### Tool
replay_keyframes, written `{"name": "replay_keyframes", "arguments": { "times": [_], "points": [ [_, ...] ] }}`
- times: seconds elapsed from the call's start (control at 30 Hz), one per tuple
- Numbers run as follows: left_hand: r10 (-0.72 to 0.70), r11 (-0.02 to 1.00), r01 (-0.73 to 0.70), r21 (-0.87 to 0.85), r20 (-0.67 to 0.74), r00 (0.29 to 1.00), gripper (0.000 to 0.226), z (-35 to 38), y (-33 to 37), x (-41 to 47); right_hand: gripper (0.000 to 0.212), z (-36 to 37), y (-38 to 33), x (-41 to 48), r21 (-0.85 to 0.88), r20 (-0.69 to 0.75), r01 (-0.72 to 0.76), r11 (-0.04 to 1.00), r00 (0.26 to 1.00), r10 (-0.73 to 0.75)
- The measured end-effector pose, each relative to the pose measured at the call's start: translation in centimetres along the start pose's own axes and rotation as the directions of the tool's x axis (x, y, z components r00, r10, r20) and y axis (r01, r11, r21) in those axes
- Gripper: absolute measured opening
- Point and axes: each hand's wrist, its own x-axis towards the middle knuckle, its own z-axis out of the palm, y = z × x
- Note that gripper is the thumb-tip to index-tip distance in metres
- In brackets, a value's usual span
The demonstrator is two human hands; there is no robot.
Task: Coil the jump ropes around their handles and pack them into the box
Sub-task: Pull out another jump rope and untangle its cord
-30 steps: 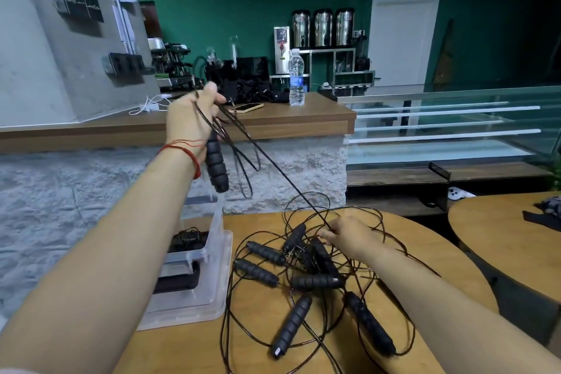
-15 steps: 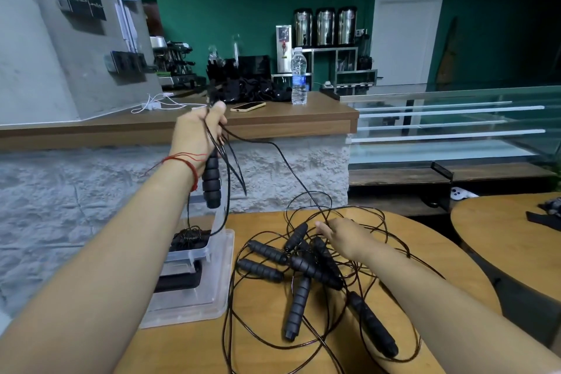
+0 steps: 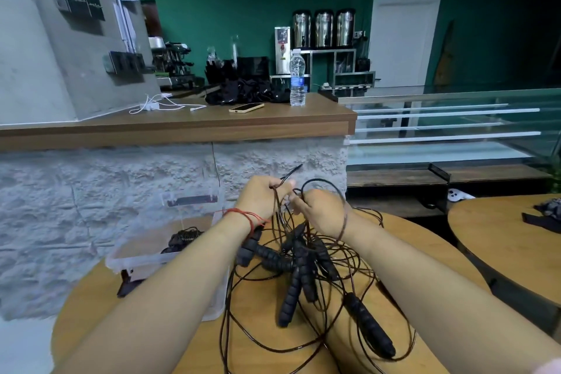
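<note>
Both hands are hovering close together above the round wooden tabletop (image 3: pixel 88 307), with the forearms reaching forward from the lower corners of the view. The left hand (image 3: pixel 262 197) is curling its fingers around a bunch of thin black cords (image 3: pixel 277 215), back of the hand facing up. A red string bracelet (image 3: pixel 243 217) is circling its wrist, and one ribbed black handle (image 3: pixel 247 247) is showing just beneath that wrist. The right hand (image 3: pixel 323 211), just beside the left, is pinching a cord between curled fingers and thumb, while a loop of cord is draping around its wrist.

Below the hands, the remaining jump ropes (image 3: pixel 291 291) are lying in a tangled heap on the tabletop, their ribbed handles crossing one another and cords looping outward. One separate handle (image 3: pixel 368 325) is lying nearer the right forearm. A clear plastic box (image 3: pixel 145 255) is sitting on the left part of the tabletop, partly hidden behind the left forearm, and a coiled black rope (image 3: pixel 185 235) is resting inside it.
</note>
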Motion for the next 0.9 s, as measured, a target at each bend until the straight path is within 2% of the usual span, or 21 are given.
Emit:
{"name": "replay_keyframes", "arguments": {
  "times": [0.1,0.2,0.27,0.33,0.4,0.53,0.67,0.77,0.83,0.9],
  "points": [
    [0.005,0.993,-0.008,-0.118,-0.022,1.0,0.052,1.5,1.0,0.0,0.043,-0.6,-0.6,-0.1,-0.077,-0.032,0.073,0.994,0.997,-0.076],
    [0.051,0.989,-0.051,-0.141,0.0,0.999,0.043,2.2,1.0,0.1,0.022,-0.5,-0.2,-0.1,-0.071,-0.048,0.137,0.988,0.989,-0.141],
    [0.049,0.99,-0.044,-0.131,0.038,0.998,0.033,2.3,0.9,0.2,0.018,-0.7,-0.1,-0.2,-0.027,-0.042,0.07,0.997,0.997,-0.071],
    [0.05,0.984,-0.034,-0.173,0.089,0.995,0.016,2.1,1.2,0.1,0.021,-1.1,-0.1,-0.3,0.027,-0.037,-0.017,0.999,0.999,0.018],
    [0.039,0.981,-0.013,-0.193,0.131,0.991,0.016,2.1,1.4,-0.1,0.021,-1.6,-0.1,0.0,-0.031,-0.017,-0.025,0.999,1.0,0.025],
    [0.034,0.991,-0.03,-0.134,0.028,0.999,0.006,2.6,1.6,-0.1,0.02,-1.9,-1.0,0.3,-0.098,0.016,-0.017,0.995,1.0,0.019],
    [-0.139,0.899,0.125,-0.42,-0.003,0.99,0.027,2.6,1.6,1.0,0.029,-1.1,-1.2,0.5,0.002,-0.002,-0.062,0.998,0.998,0.062],
    [-0.217,0.874,0.206,-0.44,0.026,0.976,0.034,2.3,1.9,1.1,0.025,-1.2,-1.2,0.0,0.004,-0.023,-0.048,0.999,0.999,0.048],
    [-0.228,0.872,0.199,-0.446,-0.011,0.974,0.032,1.8,2.1,1.1,0.028,-1.2,-1.3,-0.2,0.043,-0.039,-0.022,0.999,0.999,0.023],
    [-0.225,0.788,0.168,-0.592,-0.023,0.974,0.022,0.9,2.6,1.3,0.041,-0.9,-0.9,0.1,0.14,-0.042,-0.019,0.99,0.999,0.025]
  ]
}}
